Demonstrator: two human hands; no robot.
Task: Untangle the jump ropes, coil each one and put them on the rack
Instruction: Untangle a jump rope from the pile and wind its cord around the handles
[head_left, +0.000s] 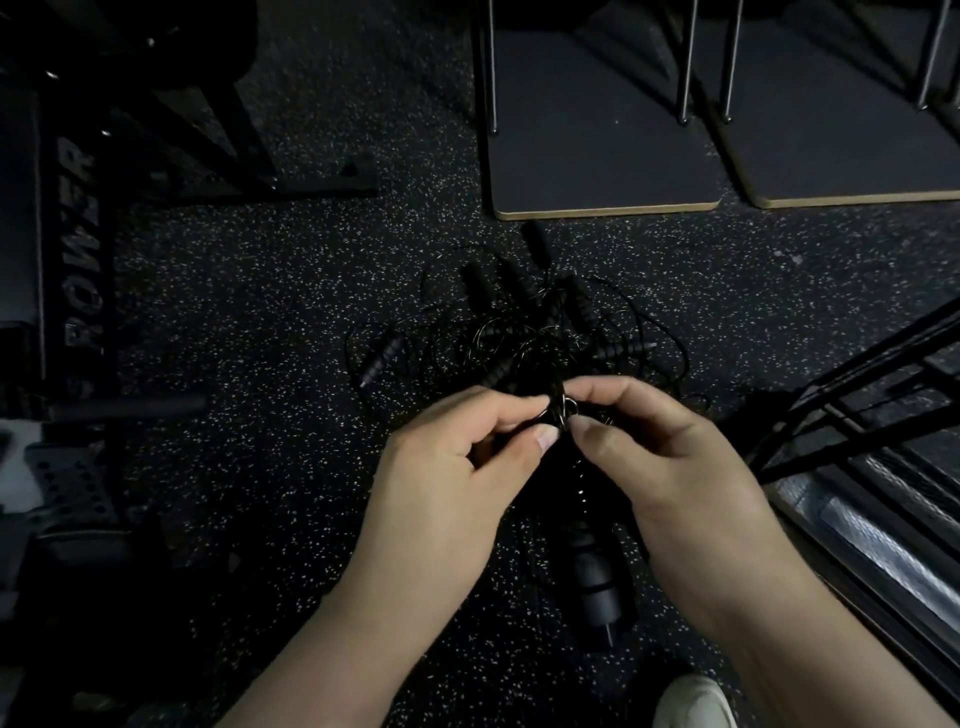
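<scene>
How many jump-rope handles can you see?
About 8, though the dark tangle may hide more: six in the floor pile, one lying apart to its left, and one hanging below the hands.

The room was dim. The floor (260, 291) was dark rubber flecked with pale specks. To the left stood black gym equipment (85, 249) with the word "POWER" in pale letters down its frame. Ahead, two dark boards (597, 150) with pale edges lay flat, with thin metal legs (685, 62) standing on them. At the right ran a black metal frame (852, 395) over a ribbed, shiny surface.
</scene>
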